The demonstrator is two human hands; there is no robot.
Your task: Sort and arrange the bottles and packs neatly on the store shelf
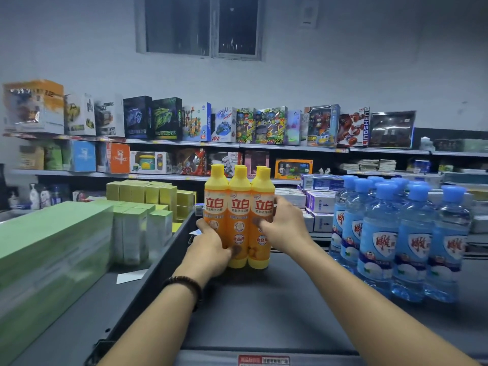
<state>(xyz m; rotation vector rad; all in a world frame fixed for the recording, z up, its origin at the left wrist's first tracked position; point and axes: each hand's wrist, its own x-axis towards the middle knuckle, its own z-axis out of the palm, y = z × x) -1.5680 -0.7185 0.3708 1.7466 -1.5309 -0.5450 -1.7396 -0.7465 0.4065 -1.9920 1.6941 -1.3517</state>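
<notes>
A tight cluster of yellow-orange dish-soap bottles (239, 215) with yellow caps stands upright on the dark grey shelf (277, 299), about the middle of the view. My left hand (211, 247) wraps the lower left side of the cluster, thumb across the front. My right hand (282, 225) presses against the right side, fingers on the rightmost bottle's label. Several blue bottles (401, 244) with blue caps stand grouped on the same shelf to the right.
A raised divider (158, 268) bounds the shelf on the left. Beyond it stand green boxes (52, 249) and smaller yellow-green packs (148, 194). Toothpaste-like boxes (319, 202) lie behind the bottles. Toy boxes (237, 125) fill wall shelves at the back.
</notes>
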